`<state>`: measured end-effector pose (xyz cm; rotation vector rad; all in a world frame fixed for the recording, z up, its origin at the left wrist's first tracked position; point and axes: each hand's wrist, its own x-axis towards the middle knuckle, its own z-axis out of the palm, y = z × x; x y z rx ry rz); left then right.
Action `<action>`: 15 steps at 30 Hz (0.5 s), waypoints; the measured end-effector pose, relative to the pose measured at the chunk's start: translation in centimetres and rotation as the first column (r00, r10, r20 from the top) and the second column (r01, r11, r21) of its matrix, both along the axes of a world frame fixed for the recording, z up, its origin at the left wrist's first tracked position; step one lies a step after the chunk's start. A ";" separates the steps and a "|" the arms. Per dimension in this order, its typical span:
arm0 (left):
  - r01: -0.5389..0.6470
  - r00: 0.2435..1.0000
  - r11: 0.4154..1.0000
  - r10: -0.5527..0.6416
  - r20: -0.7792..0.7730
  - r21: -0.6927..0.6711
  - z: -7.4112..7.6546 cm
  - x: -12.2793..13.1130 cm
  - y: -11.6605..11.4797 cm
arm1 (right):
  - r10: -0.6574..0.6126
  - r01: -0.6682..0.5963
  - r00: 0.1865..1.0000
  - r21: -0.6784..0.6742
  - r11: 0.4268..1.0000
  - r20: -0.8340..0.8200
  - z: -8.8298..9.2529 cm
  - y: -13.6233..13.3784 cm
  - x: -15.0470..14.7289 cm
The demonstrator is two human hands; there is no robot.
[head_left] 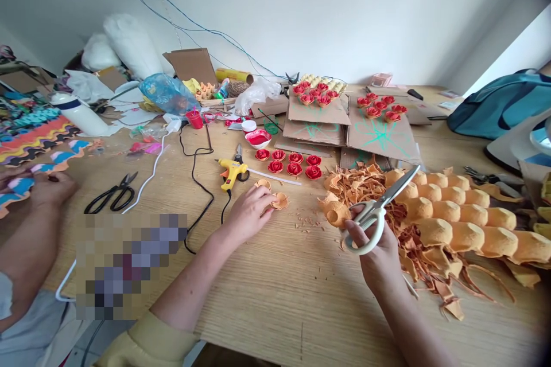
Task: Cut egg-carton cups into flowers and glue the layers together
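My right hand (379, 249) grips a pair of white-handled scissors (379, 209), blades pointing up and to the right. The same hand also pinches an orange egg-carton cup (337, 214) with a ragged edge between its fingers. My left hand (249, 212) is low over the table, its fingers drawn together at the edge of a cut, petal-shaped egg-carton cup (279, 200). Another cut cup (263, 184) lies just behind those fingers. Orange egg-carton sheets (456, 209) and a heap of carton scraps (361, 183) are beside my right hand.
A yellow glue gun (232, 173) with a black cord lies ahead of my left hand. Red-painted flowers (295, 168) stand in rows near a bowl of red paint (258, 137). Black scissors (112, 192) lie left. Another person's hand (49, 186) holds a painted strip.
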<state>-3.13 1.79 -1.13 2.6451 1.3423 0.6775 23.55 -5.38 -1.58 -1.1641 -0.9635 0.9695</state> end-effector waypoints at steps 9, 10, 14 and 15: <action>0.019 0.998 0.990 -0.011 -0.058 0.139 -1.6 0.2 0.7 | 0.052 -0.052 0.999 -0.002 0.999 0.016 0.4 -0.3 -0.1; 0.016 0.999 0.989 -0.010 -0.042 0.148 -1.6 0.2 0.7 | 0.059 -0.059 0.998 -0.004 0.998 0.017 0.4 -0.3 -0.2; 0.003 1.000 0.985 -0.008 0.030 0.172 -1.6 0.3 0.6 | 0.078 -0.079 0.996 0.007 0.997 0.052 0.4 -0.3 -0.2; -0.009 0.999 0.984 0.000 0.048 0.181 -1.5 0.3 0.5 | 0.080 -0.081 0.995 0.012 0.997 0.063 0.4 -0.3 -0.2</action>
